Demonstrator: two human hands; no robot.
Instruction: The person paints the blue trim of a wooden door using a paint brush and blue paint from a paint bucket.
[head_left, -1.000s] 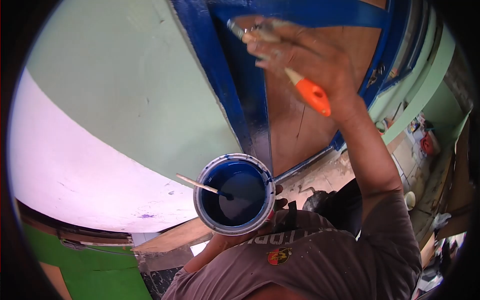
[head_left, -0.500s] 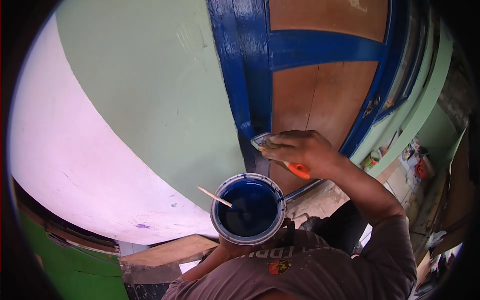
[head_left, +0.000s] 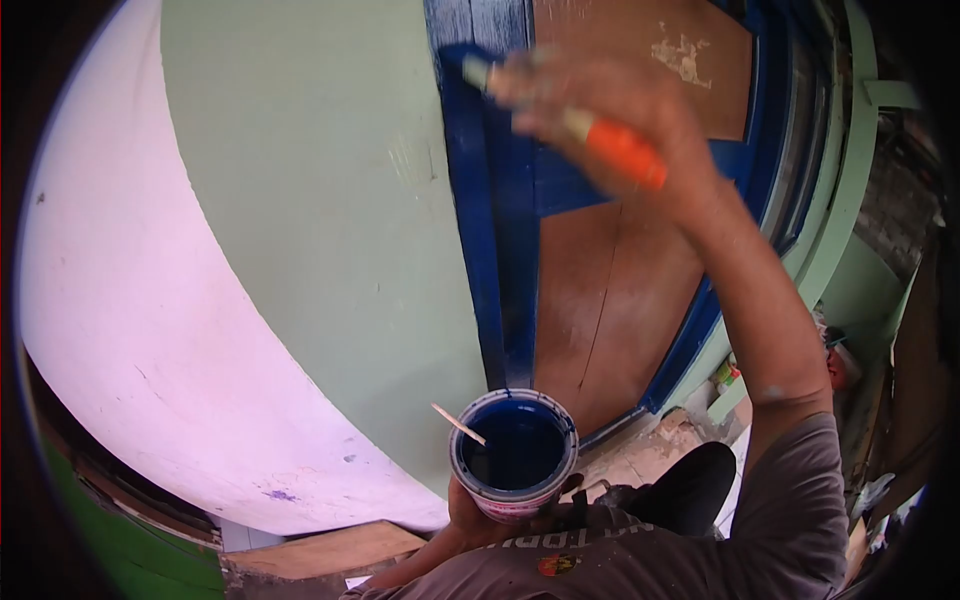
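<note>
Pale green wall (head_left: 320,250), blue door frame (head_left: 495,250) and brown wooden door (head_left: 610,290), with painting under way.

The shirt (head_left: 700,550) carries pale block letters, too cropped to read surely, and the red-and-white label on the paint tin (head_left: 505,505) is illegible. The blurred right hand (head_left: 610,110), raised high at the frame, has its fingers closed around an orange-handled paintbrush (head_left: 620,150). The left hand (head_left: 470,515) cups the tin of blue paint from beneath at chest height, fingers wrapped round its base. A wooden stirring stick (head_left: 458,424) leans in the tin.
</note>
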